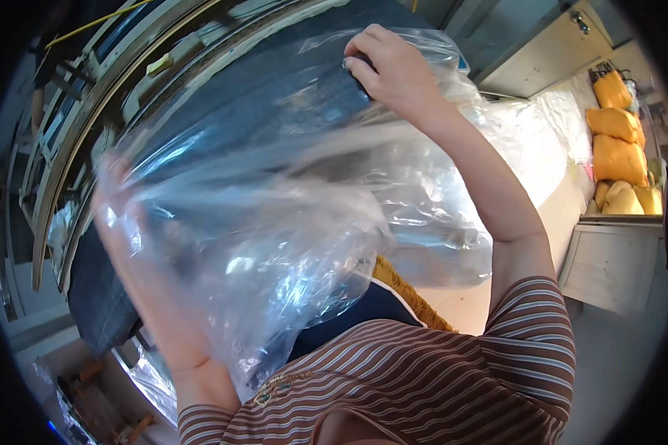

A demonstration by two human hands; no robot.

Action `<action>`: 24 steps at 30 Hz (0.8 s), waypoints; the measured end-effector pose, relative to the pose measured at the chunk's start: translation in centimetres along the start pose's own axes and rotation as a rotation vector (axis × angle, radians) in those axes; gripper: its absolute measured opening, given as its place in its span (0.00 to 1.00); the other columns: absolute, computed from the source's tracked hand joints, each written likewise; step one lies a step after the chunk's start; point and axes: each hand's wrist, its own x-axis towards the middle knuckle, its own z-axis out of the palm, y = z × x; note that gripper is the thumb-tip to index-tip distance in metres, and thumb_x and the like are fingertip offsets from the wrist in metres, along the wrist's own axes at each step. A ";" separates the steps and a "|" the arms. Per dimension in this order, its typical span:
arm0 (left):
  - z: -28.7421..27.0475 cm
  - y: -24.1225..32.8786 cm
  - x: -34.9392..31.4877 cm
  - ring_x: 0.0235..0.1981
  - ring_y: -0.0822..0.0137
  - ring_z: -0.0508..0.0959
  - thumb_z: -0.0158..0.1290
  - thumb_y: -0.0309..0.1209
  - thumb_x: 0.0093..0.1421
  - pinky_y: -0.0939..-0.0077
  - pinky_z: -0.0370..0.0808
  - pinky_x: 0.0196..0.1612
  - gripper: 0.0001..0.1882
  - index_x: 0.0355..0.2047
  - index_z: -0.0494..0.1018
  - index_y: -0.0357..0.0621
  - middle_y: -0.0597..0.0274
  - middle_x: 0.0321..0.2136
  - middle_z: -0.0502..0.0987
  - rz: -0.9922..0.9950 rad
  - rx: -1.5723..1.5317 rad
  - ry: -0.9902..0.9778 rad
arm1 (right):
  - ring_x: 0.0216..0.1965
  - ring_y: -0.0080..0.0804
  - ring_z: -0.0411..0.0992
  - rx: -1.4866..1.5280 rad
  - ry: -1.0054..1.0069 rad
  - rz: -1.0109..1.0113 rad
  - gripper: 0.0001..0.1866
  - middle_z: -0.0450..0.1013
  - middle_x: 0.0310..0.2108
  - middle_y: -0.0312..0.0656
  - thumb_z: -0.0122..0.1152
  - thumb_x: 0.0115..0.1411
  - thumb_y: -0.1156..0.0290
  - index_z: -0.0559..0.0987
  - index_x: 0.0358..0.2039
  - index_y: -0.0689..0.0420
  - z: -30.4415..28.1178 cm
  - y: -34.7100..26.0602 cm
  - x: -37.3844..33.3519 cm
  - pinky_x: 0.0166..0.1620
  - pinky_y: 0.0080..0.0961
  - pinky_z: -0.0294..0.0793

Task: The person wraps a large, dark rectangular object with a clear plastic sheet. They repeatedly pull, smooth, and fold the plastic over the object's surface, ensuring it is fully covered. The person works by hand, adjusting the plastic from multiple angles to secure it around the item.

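Observation:
A large, loose piece of clear plastic sheeting [267, 193] stretches across the dark table surface [260, 74] and down over my lap. My right hand [393, 70] is closed on its far edge, with the fingers curled; a small dark patch shows between thumb and fingers, and I cannot tell what it is. On the left, my left hand [116, 178] and forearm show blurred through the plastic, which covers them. The fingers there are too smeared to read. Creases run taut from the left hand toward the right, while the near part hangs in crumpled folds.
Curved metal rails [89, 141] run along the table's far left side. More bright plastic [527, 141] lies at the right. Beyond it, orange-yellow bundles [617, 156] are stacked above a pale cabinet [612, 259]. A fringed golden-brown strip [416, 297] lies by my lap.

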 end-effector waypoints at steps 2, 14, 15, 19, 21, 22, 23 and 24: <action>-10.4 -4.9 0.7 0.40 0.70 0.73 0.44 0.34 0.64 0.83 0.70 0.41 0.20 0.52 0.63 0.35 0.58 0.43 0.71 -0.071 -0.235 0.150 | 0.42 0.42 0.68 -0.131 0.088 -0.048 0.18 0.72 0.42 0.42 0.59 0.54 0.63 0.75 0.43 0.59 0.4 1.8 -0.6 0.44 0.36 0.69; -54.1 -18.0 -15.4 0.43 0.48 0.73 0.39 0.43 0.63 0.61 0.68 0.47 0.23 0.44 0.71 0.33 0.42 0.42 0.73 -0.397 1.355 0.510 | 0.50 0.40 0.66 0.204 -0.128 -0.118 0.10 0.72 0.45 0.42 0.57 0.56 0.67 0.74 0.35 0.58 -2.0 4.6 -1.0 0.53 0.32 0.63; -52.7 -19.5 -14.4 0.44 0.48 0.73 0.39 0.43 0.63 0.60 0.67 0.48 0.24 0.44 0.71 0.34 0.42 0.43 0.73 -0.479 1.363 0.494 | 0.42 0.31 0.69 0.241 -0.037 -0.125 0.06 0.74 0.37 0.38 0.56 0.56 0.71 0.72 0.31 0.58 -2.3 3.7 -0.5 0.46 0.26 0.66; -48.4 -23.0 -11.8 0.44 0.44 0.72 0.38 0.46 0.63 0.57 0.66 0.47 0.25 0.43 0.71 0.35 0.39 0.42 0.73 -0.263 1.253 0.701 | 0.26 0.15 0.62 0.737 -0.054 0.238 0.05 0.62 0.23 0.29 0.56 0.56 0.72 0.70 0.28 0.57 -6.6 -0.3 0.6 0.31 0.16 0.63; -50.5 -22.3 -11.3 0.43 0.43 0.72 0.37 0.44 0.63 0.56 0.66 0.46 0.24 0.43 0.72 0.35 0.39 0.41 0.73 -0.368 1.228 0.686 | 0.24 0.18 0.61 0.370 -0.403 0.058 0.09 0.58 0.20 0.31 0.60 0.55 0.69 0.69 0.26 0.57 -7.6 -0.8 -1.6 0.30 0.18 0.63; -51.6 -22.1 -11.3 0.42 0.42 0.72 0.37 0.43 0.63 0.56 0.66 0.45 0.23 0.42 0.72 0.35 0.39 0.41 0.73 -0.414 1.212 0.673 | 0.24 0.23 0.66 0.142 -0.743 0.053 0.10 0.64 0.20 0.36 0.64 0.51 0.66 0.72 0.25 0.55 -7.5 0.9 -3.1 0.29 0.23 0.64; -51.7 -22.9 -11.3 0.42 0.42 0.72 0.36 0.42 0.63 0.56 0.66 0.44 0.23 0.41 0.72 0.35 0.39 0.40 0.73 -0.359 1.207 0.682 | 0.27 0.34 0.71 -0.124 -0.953 0.059 0.09 0.71 0.24 0.41 0.65 0.49 0.62 0.76 0.24 0.53 -8.3 1.4 -4.4 0.31 0.30 0.68; -51.2 -24.2 -10.8 0.42 0.42 0.72 0.35 0.41 0.63 0.55 0.66 0.44 0.22 0.41 0.72 0.35 0.39 0.40 0.73 -0.300 1.190 0.690 | 0.28 0.41 0.72 -0.454 -0.923 -0.106 0.07 0.74 0.23 0.39 0.64 0.49 0.62 0.78 0.23 0.49 -9.0 4.3 -6.0 0.31 0.34 0.69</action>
